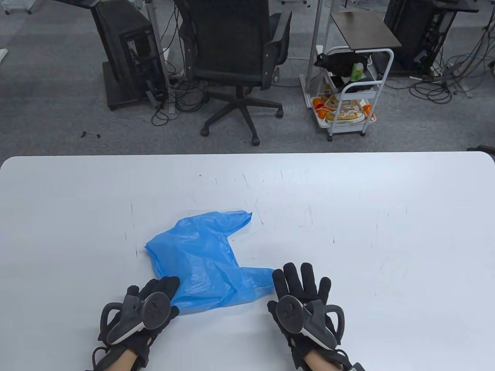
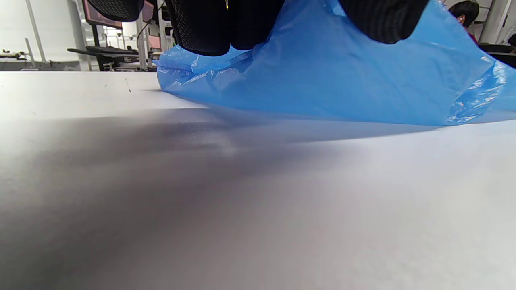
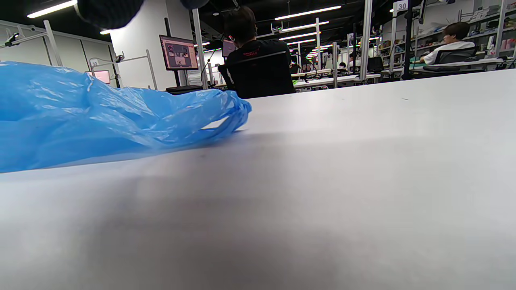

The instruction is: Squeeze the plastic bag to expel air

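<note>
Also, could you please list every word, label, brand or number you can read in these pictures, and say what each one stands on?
"30": on a small white sign high on a post in the right wrist view.
Monitor behind the table: it shows a picture, any text too small to read.
Black shirt of the seated person: reddish lettering, too blurred to read.
Green bottle on the cart: label unreadable.
Blue bag, left hand, right hand: no text.
</note>
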